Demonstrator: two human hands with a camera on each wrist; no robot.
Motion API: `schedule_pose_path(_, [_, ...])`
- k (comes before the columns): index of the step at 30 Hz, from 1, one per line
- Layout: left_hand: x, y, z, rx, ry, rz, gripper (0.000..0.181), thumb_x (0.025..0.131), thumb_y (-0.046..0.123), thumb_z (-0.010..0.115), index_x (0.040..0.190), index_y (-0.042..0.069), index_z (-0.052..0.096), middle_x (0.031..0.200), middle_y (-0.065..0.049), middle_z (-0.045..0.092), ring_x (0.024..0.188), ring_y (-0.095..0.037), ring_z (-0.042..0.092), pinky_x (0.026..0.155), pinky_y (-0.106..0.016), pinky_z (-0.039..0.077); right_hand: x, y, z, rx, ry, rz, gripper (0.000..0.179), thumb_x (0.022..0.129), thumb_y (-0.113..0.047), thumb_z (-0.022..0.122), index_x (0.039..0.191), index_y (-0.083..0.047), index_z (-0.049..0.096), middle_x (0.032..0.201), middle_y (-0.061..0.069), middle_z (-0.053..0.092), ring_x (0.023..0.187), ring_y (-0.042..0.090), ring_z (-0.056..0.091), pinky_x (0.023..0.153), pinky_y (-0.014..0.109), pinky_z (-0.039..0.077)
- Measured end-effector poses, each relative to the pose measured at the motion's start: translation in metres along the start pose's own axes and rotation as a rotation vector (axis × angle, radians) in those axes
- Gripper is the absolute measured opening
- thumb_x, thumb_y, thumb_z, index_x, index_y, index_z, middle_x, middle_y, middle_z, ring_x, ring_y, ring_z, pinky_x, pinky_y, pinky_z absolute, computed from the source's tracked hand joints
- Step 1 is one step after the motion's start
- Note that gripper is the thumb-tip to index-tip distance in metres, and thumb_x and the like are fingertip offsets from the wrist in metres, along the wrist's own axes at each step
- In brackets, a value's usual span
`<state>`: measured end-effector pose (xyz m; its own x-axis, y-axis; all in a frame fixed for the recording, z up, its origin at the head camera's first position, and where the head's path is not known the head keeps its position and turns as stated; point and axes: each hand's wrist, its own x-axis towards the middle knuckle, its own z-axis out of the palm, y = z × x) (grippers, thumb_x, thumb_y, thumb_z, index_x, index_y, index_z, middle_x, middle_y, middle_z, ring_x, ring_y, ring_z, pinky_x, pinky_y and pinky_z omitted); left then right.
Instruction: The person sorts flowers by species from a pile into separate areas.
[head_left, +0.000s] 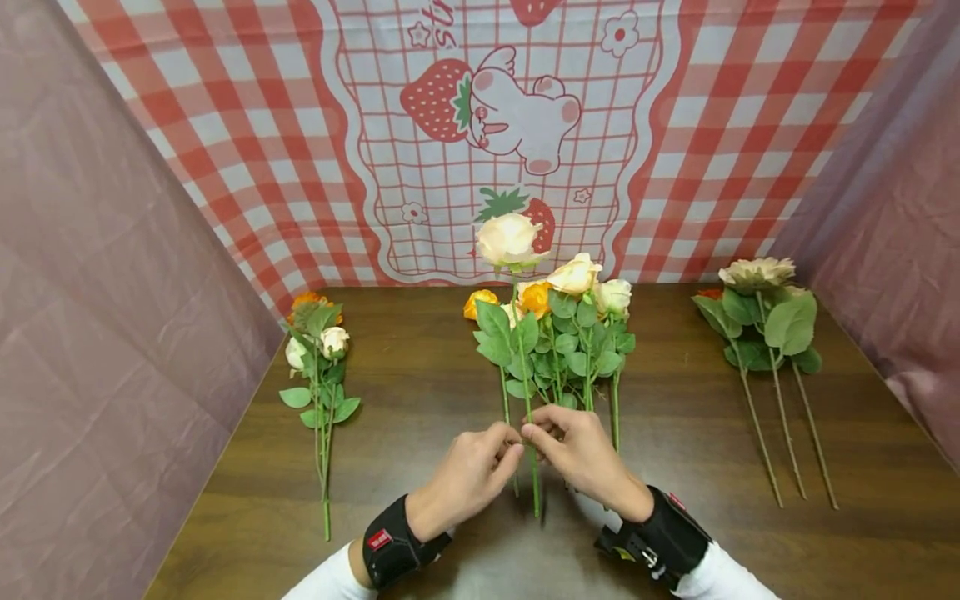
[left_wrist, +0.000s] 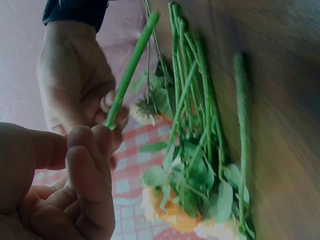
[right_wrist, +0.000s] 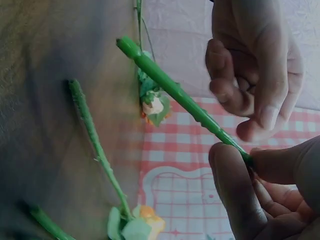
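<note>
A long-stemmed cream rose [head_left: 510, 240] stands upright in front of the person, its bloom above the other flowers. The right hand [head_left: 585, 454] pinches its green stem [right_wrist: 180, 97] between thumb and fingertips, with the cut end pointing down toward the person. Close beside the stem is the left hand [head_left: 468, 471], fingers loosely bent. In the right wrist view its fingertips [right_wrist: 250, 131] look apart from the stem and hold nothing visible. Behind both hands a bunch of cream and orange flowers [head_left: 573, 275] with leafy stems lies on the table.
On the brown wooden table [head_left: 405, 367], a small bunch of white and orange flowers [head_left: 333, 342] lies at the left. Several stems with a large pale flower [head_left: 757, 273] lie at the right. A checked cloth [head_left: 270, 125] hangs along the back edge.
</note>
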<state>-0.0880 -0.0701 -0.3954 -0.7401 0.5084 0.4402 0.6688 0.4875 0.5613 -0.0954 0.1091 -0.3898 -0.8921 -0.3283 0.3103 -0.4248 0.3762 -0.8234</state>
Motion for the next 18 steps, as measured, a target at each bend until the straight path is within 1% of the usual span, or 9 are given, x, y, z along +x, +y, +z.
schedule_pose_path(3, [-0.004, -0.003, -0.006, 0.030, 0.007, -0.010, 0.005, 0.088, 0.007, 0.055, 0.088, 0.009, 0.059, 0.064, 0.003, 0.063, 0.052, 0.003, 0.046, 0.044, -0.013, 0.040, 0.002, 0.013, 0.006, -0.005, -0.049, 0.087, 0.007, 0.086, -0.009, 0.062, 0.092, -0.005, 0.065, 0.064, 0.005, 0.064, 0.051, 0.014, 0.058, 0.044, 0.026, 0.050])
schedule_pose_path(5, [-0.006, -0.005, -0.009, 0.053, 0.002, -0.020, 0.005, 0.087, 0.007, 0.055, 0.087, 0.010, 0.059, 0.065, 0.003, 0.064, 0.052, 0.003, 0.047, 0.044, -0.013, 0.041, 0.005, 0.018, 0.009, -0.029, -0.077, 0.127, 0.005, 0.087, -0.010, 0.061, 0.088, -0.006, 0.064, 0.062, 0.004, 0.063, 0.049, 0.013, 0.058, 0.042, 0.026, 0.049])
schedule_pose_path(8, [-0.012, -0.008, -0.012, 0.075, -0.012, -0.032, 0.005, 0.087, 0.008, 0.056, 0.086, 0.010, 0.060, 0.067, 0.003, 0.065, 0.054, 0.003, 0.049, 0.045, -0.013, 0.043, 0.013, 0.025, 0.012, -0.086, -0.133, 0.152, 0.006, 0.087, -0.008, 0.061, 0.081, -0.005, 0.063, 0.058, 0.005, 0.061, 0.046, 0.011, 0.056, 0.039, 0.025, 0.047])
schedule_pose_path(12, [-0.021, -0.012, -0.015, 0.082, -0.043, -0.051, 0.004, 0.086, 0.009, 0.057, 0.086, 0.011, 0.061, 0.069, 0.002, 0.066, 0.056, 0.003, 0.050, 0.046, -0.014, 0.045, 0.026, 0.032, 0.015, -0.182, -0.202, 0.181, 0.012, 0.086, -0.008, 0.062, 0.074, -0.005, 0.062, 0.054, 0.002, 0.058, 0.042, 0.009, 0.052, 0.038, 0.025, 0.044])
schedule_pose_path(15, [-0.025, -0.013, -0.015, 0.084, -0.069, -0.062, 0.004, 0.087, 0.011, 0.057, 0.086, 0.012, 0.061, 0.069, 0.003, 0.066, 0.056, 0.003, 0.050, 0.047, -0.015, 0.045, 0.035, 0.038, 0.016, -0.236, -0.211, 0.218, 0.020, 0.085, -0.007, 0.063, 0.065, -0.006, 0.058, 0.048, 0.000, 0.054, 0.039, 0.010, 0.050, 0.038, 0.025, 0.040])
schedule_pose_path(18, [-0.027, -0.013, -0.016, 0.078, -0.082, -0.065, 0.004, 0.087, 0.012, 0.057, 0.086, 0.013, 0.061, 0.069, 0.004, 0.065, 0.056, 0.003, 0.049, 0.047, -0.015, 0.044, 0.043, 0.043, 0.018, -0.263, -0.215, 0.259, 0.031, 0.085, -0.007, 0.063, 0.057, -0.008, 0.049, 0.044, 0.001, 0.049, 0.037, 0.012, 0.050, 0.038, 0.025, 0.036])
